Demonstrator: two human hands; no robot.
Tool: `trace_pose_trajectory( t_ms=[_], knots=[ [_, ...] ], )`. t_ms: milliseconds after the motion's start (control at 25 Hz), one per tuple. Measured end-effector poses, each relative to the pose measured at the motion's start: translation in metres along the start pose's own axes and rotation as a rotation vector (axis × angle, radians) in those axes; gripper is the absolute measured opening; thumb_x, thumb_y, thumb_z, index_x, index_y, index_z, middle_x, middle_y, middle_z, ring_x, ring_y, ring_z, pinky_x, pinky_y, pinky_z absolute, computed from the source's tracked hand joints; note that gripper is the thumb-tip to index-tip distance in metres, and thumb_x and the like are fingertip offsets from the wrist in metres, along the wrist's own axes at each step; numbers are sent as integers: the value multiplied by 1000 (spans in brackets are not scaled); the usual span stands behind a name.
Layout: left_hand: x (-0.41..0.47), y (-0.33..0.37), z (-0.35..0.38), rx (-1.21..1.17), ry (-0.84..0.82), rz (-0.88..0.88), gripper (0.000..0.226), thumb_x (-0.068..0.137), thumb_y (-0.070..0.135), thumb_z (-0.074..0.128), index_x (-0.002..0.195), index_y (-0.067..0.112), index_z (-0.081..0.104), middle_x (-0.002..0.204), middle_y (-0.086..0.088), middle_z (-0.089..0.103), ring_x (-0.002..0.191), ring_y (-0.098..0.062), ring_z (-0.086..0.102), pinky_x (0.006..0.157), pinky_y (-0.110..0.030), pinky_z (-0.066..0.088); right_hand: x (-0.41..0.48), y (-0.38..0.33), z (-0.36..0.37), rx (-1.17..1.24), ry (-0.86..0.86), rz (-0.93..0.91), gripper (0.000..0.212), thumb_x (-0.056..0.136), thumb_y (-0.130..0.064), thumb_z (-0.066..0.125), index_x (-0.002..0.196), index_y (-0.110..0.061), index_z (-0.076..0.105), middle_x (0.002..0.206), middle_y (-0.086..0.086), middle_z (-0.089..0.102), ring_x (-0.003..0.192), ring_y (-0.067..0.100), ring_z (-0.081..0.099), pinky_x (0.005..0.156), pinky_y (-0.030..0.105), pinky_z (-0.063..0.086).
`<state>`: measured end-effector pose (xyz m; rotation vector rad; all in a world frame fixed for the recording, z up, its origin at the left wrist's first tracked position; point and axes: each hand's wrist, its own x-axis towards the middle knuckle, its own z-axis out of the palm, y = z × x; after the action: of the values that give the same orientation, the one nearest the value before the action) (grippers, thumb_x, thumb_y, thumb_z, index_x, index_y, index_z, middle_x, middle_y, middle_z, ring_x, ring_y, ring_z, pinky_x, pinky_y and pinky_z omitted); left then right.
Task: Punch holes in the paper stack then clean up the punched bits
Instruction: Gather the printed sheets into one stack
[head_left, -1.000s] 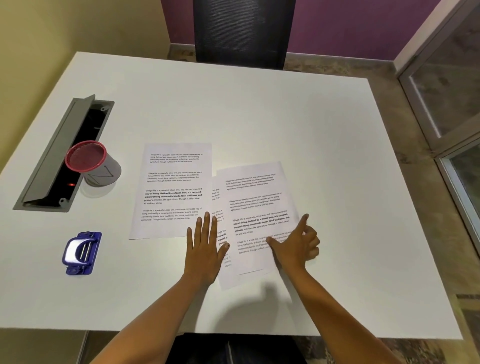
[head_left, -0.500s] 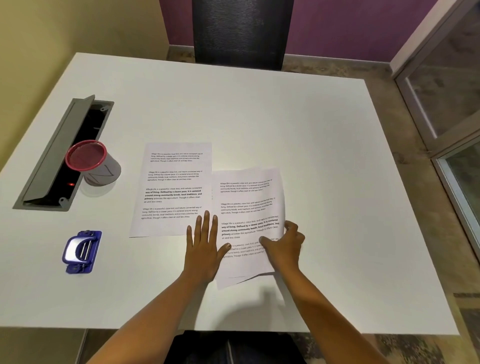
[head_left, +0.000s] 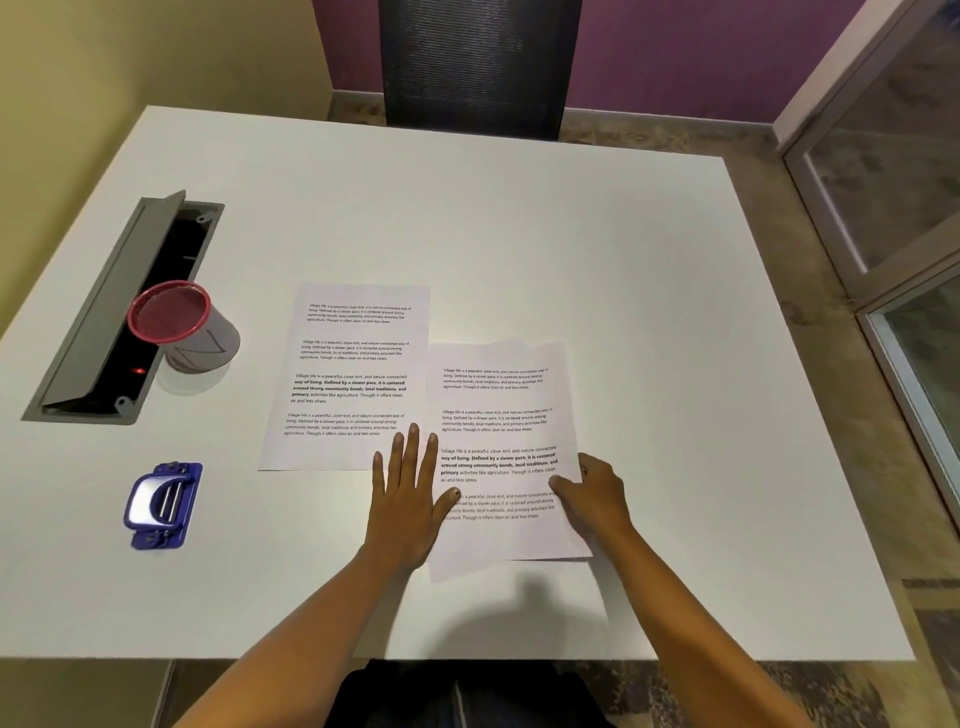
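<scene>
The paper stack (head_left: 498, 431) lies mid-table (head_left: 649, 260), just right of a single sheet (head_left: 353, 364); the right hand (head_left: 597, 493) pinches its right edge, the left hand (head_left: 410, 499) presses flat, fingers straight, thumb on its left edge; the hole punch (head_left: 162, 506) sits well left

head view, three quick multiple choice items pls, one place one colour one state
1. Where does the hole punch lie?
A. on the table, near its left side
B. on the chair
C. on the floor
2. What colour is the rim of the cup?
A. green
B. red
C. yellow
3. How is the left hand?
A. curled round the punch
B. lifted off the table
C. flat, fingers straight, thumb on the paper stack

Answers: 1 A, the blue punch sits alone near the table's left side; 2 B, the rim is red above a grey body; 3 C, its palm lies flat while the right hand pinches the stack's right edge.
</scene>
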<state>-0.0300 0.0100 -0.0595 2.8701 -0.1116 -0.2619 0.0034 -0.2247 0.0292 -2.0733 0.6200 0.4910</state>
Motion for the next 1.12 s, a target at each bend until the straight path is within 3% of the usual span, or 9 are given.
trace_pose_trajectory(
  t_ms=[200, 360, 480, 560, 720, 880, 1040, 1120],
  knots=[
    [-1, -5, -6, -155, 46, -23, 77, 92, 65, 2, 154, 19, -5, 162, -4, -13, 150, -23, -13, 118, -35, -17, -8, 0, -8, -6, 48, -67, 29, 86, -5, 62, 115, -9, 65, 114, 8, 70, 83, 16, 59, 70, 18, 43],
    [-6, -27, -12, -82, 117, -175, 74, 95, 53, 13, 154, 10, 7, 163, -10, -3, 151, -29, -3, 121, -47, -1, -20, -3, -30, 11, 112, -87, 28, 88, -7, 62, 116, -11, 64, 105, 2, 69, 83, 17, 59, 61, 10, 40],
    [-13, -44, -20, -54, 153, -262, 68, 96, 43, 19, 153, 4, 14, 162, -15, 6, 150, -35, 7, 120, -52, 9, -35, -10, -49, 57, 210, -132, 25, 87, -8, 64, 112, -13, 65, 98, -2, 65, 86, 18, 59, 67, 19, 43],
    [-14, -53, -30, -79, 208, -302, 60, 99, 31, 33, 150, 0, 24, 160, -18, 17, 147, -38, 17, 119, -55, 13, -43, -17, -54, 125, 247, -163, 21, 86, -9, 66, 106, -16, 66, 96, -5, 67, 89, 18, 62, 75, 23, 45],
    [-4, -77, -51, -111, 259, -357, 50, 95, 11, 49, 143, 1, 39, 154, -16, 34, 143, -36, 30, 117, -56, 12, -39, -33, -37, 358, 159, -161, 29, 84, -9, 69, 111, -20, 67, 104, -3, 73, 95, 18, 69, 86, 36, 55],
    [-3, -96, -50, -97, 139, -335, 57, 88, -2, 53, 143, 0, 39, 154, -21, 31, 140, -43, 32, 110, -65, 23, -24, -55, 4, 441, 50, -202, 27, 82, -6, 70, 102, -24, 69, 101, -5, 75, 94, 16, 71, 89, 39, 56],
    [-20, -90, -45, -322, 78, -287, 77, 82, -10, 51, 151, 9, 23, 159, -7, 18, 149, -30, 13, 119, -50, 8, -8, -73, 45, 418, -20, -178, 24, 81, -5, 68, 97, -23, 69, 98, -6, 75, 93, 15, 71, 91, 40, 55],
    [-31, -76, -49, -556, 151, -282, 75, 81, -15, 43, 150, 12, 30, 154, 1, 31, 145, -21, 26, 121, -41, 17, -2, -78, 60, 405, -37, -140, 24, 81, -4, 67, 97, -23, 69, 99, -3, 74, 92, 17, 70, 90, 37, 55]
  ],
)
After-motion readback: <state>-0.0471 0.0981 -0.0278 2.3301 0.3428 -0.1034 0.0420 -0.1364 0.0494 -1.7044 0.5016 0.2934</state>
